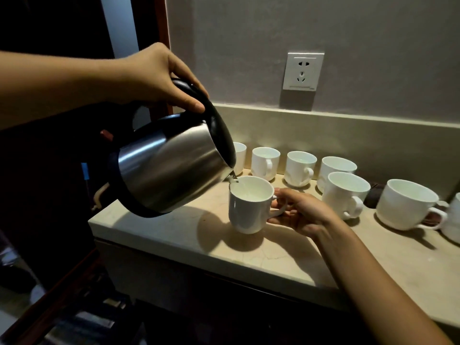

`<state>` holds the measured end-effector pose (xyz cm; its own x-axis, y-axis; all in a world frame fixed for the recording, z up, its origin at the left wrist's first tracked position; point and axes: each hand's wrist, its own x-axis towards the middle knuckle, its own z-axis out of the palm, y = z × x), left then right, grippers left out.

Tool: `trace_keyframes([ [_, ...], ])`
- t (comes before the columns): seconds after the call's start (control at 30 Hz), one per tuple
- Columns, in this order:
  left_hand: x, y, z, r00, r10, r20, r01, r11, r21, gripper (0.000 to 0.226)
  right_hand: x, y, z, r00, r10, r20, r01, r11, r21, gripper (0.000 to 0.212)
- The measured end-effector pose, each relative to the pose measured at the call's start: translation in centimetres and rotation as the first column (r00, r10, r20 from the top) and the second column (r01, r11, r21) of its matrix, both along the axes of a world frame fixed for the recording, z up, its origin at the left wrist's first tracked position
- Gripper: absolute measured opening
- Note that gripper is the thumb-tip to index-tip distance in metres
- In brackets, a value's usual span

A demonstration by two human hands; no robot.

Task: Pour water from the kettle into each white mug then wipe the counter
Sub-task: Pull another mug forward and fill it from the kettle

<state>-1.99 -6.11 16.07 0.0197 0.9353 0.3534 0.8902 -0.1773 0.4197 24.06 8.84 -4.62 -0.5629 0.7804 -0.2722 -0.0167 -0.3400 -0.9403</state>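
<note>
My left hand [159, 78] grips the black handle of a steel kettle [169, 165], which is tilted with its spout over a white mug [246, 207]. A thin stream of water runs from the spout into that mug. My right hand [301, 210] holds the mug by its handle, and the mug stands on the beige counter [174, 227]. Several other white mugs [344, 192] stand in rows behind and to the right, along the back of the counter.
A wall socket [302, 70] sits above the counter's raised back ledge [348, 128]. A dark object [373, 195] lies between the mugs at the right. The counter's left edge drops off to a dark floor area. A larger white cup [405, 205] stands at the right.
</note>
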Motion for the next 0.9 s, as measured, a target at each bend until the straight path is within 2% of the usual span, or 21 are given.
trace_keyframes([
  [0.1, -1.0, -0.2, -0.8, 0.996, -0.004, 0.088, 0.0, 0.999, 0.046, 0.031, 0.7, 0.2, 0.0, 0.999, -0.03, -0.029, 0.029, 0.999, -0.017, 0.012],
  [0.3, -1.8, -0.5, -2.9, 0.962, -0.025, 0.272, -0.022, 0.986, 0.168, 0.032, 1.3, 0.1, 0.1, 0.994, -0.099, -0.038, 0.098, 0.995, -0.017, 0.013],
  [0.5, -1.8, -0.2, -6.8, 0.853, -0.048, 0.52, -0.147, 0.933, 0.327, 0.026, 1.9, -0.1, 0.2, 0.982, -0.182, -0.052, 0.182, 0.983, -0.017, 0.014],
  [0.63, -1.8, 0.2, -8.3, 0.78, -0.062, 0.623, -0.19, 0.925, 0.33, 0.026, 2.3, -0.2, 0.3, 0.961, -0.259, -0.096, 0.26, 0.966, -0.002, 0.014],
  [0.7, -1.5, 0.5, -9.3, 0.772, -0.062, 0.633, -0.196, 0.924, 0.33, 0.028, 2.5, -0.3, 0.3, 0.943, -0.307, -0.131, 0.308, 0.951, -0.015, 0.014],
  [0.8, -1.4, 0.5, -11.2, 0.742, -0.075, 0.667, -0.21, 0.917, 0.338, 0.032, 2.6, -0.3, 0.0, 0.905, -0.381, -0.19, 0.375, 0.924, -0.066, 0.012],
  [0.9, -1.8, 0.7, -12.6, 0.664, -0.094, 0.742, -0.247, 0.909, 0.336, 0.041, 2.3, -0.4, -0.4, 0.848, -0.477, -0.229, 0.453, 0.878, -0.154, 0.011],
])
